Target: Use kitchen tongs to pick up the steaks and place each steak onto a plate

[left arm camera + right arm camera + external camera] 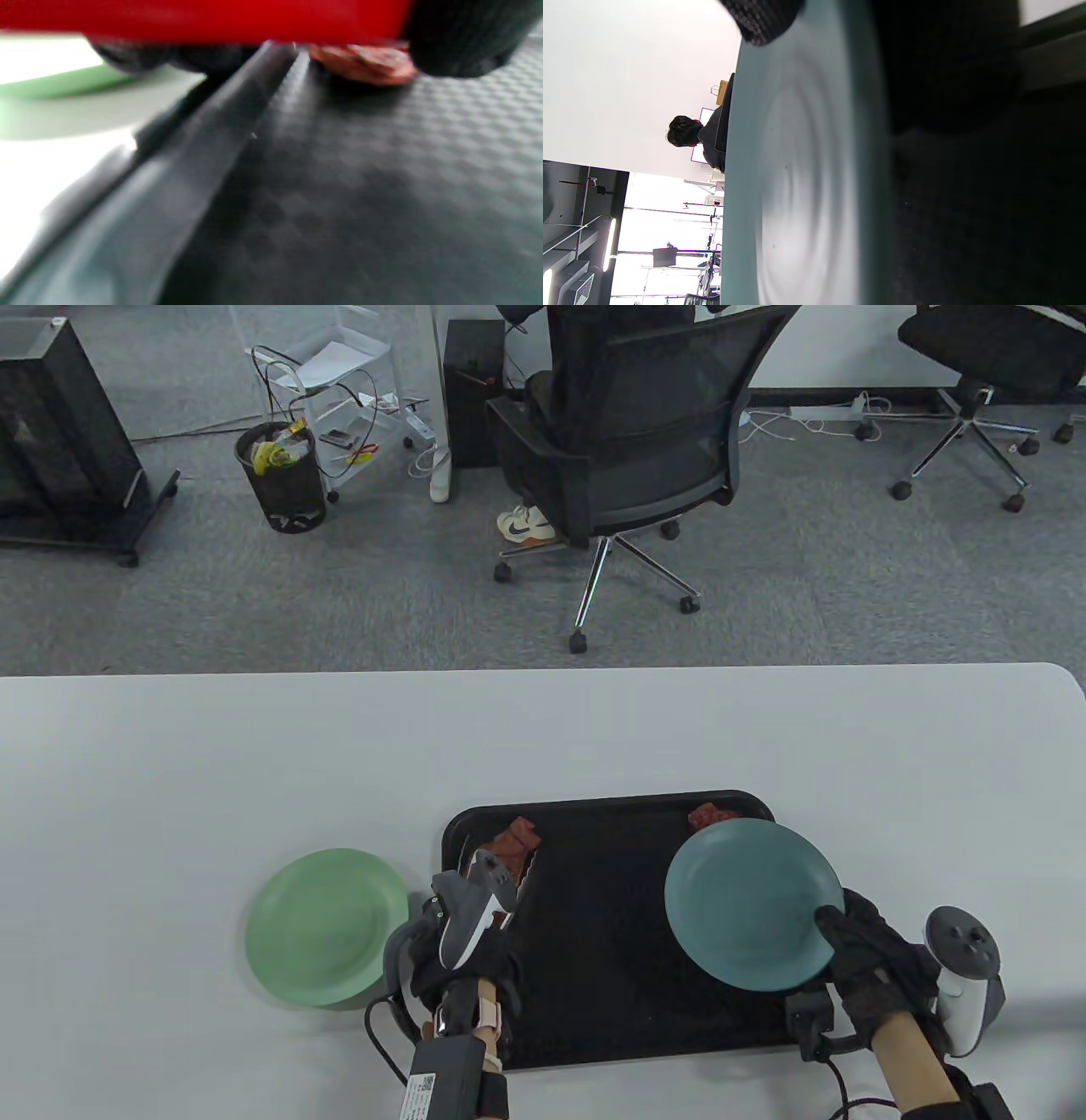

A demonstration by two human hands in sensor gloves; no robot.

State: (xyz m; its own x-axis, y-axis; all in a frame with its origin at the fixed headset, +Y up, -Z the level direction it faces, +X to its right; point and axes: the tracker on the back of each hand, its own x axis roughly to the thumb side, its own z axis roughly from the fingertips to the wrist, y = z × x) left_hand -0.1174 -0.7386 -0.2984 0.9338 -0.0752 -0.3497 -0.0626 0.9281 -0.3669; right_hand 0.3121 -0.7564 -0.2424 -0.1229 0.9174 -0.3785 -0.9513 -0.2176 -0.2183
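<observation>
Steak (515,841) lay just beyond left hand (462,954), fingers clamped on red tongs (203,19); right hand (865,959) gripped teal plate (747,899).

No text, label or number is legible anywhere.
</observation>
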